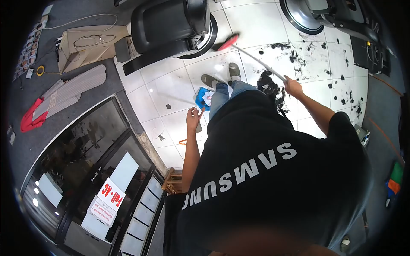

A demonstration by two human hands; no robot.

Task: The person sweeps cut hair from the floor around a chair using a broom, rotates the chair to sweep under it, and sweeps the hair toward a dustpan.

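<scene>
My right hand [294,86] is closed around the grip end of a broom [261,63]. Its pale handle slants away to a red head with dark bristles, beside the base of a black barber chair [164,25]. My left hand [193,117] hangs in the air with its fingers apart and partly curled, and nothing shows in it. Just past it, by my feet, a blue dustpan-like tray [200,101] with white scraps lies on the tiles. Dark hair clippings [267,83] lie heaped near my right hand and scattered across the floor beyond.
A second chair base [301,17] stands at the top right. On the left are a glass door [85,158] with signs, a red and grey cloth [64,96] and a wooden box [85,47]. An orange hook-like piece [183,141] lies near my left arm.
</scene>
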